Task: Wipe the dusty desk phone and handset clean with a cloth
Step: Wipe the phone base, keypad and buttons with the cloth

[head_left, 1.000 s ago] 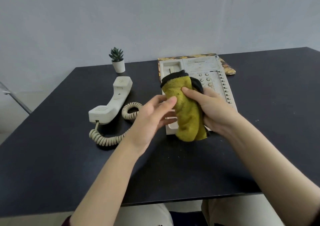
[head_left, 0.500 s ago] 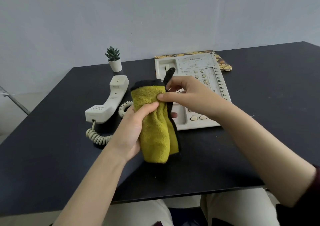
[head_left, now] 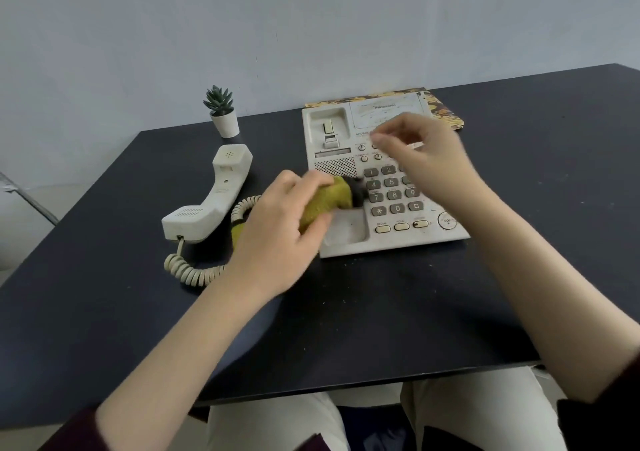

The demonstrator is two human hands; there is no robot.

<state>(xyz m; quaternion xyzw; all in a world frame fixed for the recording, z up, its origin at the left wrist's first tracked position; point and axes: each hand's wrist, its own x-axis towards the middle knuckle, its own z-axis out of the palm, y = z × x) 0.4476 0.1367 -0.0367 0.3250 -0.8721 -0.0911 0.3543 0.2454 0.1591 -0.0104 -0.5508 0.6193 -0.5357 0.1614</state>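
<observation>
Two hands are working over the phone (head_left: 346, 239) at this moment, and each seems to have its own job; the left hand (head_left: 277, 229) is gripping the yellow cloth (head_left: 325, 201), fingers and thumb curled round it so that it is bunched into a thick pad, with its dark edge poking out toward the number keys (head_left: 391, 191); bunching it this way is probably giving a firmer, smaller face for getting into the hollow where the handset normally sits. That pad is hovering at or just touching the left part of the phone, beside the speaker grille (head_left: 335, 166); I cannot tell whether it is pressing down.

The right hand (head_left: 426, 159) is floating above the upper keys, fingers loosely curled and holding nothing, blurred as if in motion; my guess is it is getting out of the cloth's way, or going to steady the phone.

The handset (head_left: 211, 197) is lying off its cradle on the dark table (head_left: 381, 312), well to the left of the phone, its curly cord (head_left: 194, 270) trailing toward the left wrist; lifting it off is leaving the cradle bare for wiping, and the handset itself open to wiping on its own.

Behind, a small potted plant (head_left: 223, 113) is standing near the wall, and a patterned book (head_left: 446, 111) is lying under the phone's far edge.
</observation>
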